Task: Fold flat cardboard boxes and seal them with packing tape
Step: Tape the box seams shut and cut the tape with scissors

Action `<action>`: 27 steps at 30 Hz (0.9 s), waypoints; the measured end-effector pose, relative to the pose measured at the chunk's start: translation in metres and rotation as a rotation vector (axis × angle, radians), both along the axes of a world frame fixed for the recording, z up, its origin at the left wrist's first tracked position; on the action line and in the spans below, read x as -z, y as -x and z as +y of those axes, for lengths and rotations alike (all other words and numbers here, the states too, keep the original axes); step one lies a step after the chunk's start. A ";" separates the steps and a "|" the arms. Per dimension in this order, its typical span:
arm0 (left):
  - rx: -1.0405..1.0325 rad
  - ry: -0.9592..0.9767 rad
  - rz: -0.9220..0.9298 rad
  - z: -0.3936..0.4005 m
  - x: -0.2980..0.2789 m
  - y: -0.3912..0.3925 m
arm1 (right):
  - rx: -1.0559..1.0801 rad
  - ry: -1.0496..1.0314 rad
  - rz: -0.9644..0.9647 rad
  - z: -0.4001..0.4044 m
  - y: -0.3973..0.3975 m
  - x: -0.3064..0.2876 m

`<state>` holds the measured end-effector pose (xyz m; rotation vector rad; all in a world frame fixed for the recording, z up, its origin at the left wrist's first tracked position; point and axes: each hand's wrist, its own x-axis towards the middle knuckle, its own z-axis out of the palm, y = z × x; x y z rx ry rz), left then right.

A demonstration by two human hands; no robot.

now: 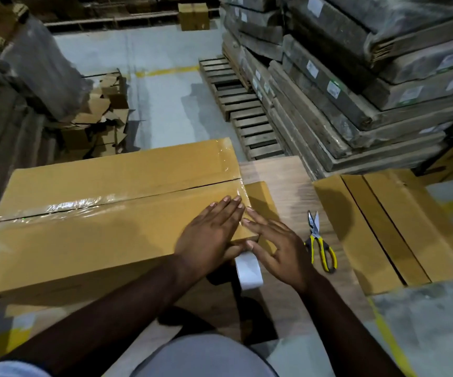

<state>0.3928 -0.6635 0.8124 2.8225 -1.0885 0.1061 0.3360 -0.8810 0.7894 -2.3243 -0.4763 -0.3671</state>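
Head view, both hands' grip flat, left hand [209, 235], right hand [277, 248] pressing box [97, 213], scissors [320, 246] beside.

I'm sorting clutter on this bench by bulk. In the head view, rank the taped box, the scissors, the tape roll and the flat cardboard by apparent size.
1. Taped box
2. Flat cardboard, though partly cropped
3. Scissors and tape roll: unsure, the roll is partly hidden by the hands.

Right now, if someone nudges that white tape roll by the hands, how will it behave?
The tape roll looks to stand on its edge against the box, so a push would probably set it rolling. It seems light for its size. The smooth wood tabletop would likely let it slide.
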 end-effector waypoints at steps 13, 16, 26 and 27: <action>-0.084 -0.068 -0.053 -0.009 0.004 0.009 | 0.325 -0.449 0.158 -0.003 0.027 0.042; -0.114 -0.057 -0.058 -0.014 0.003 0.010 | 0.328 -0.485 0.403 0.010 0.048 0.059; -0.195 -0.133 -0.043 -0.025 0.002 0.015 | 0.105 -0.531 0.668 0.004 0.053 0.077; -0.200 -0.131 -0.046 -0.026 0.002 0.016 | 0.118 -0.520 0.662 0.006 0.052 0.077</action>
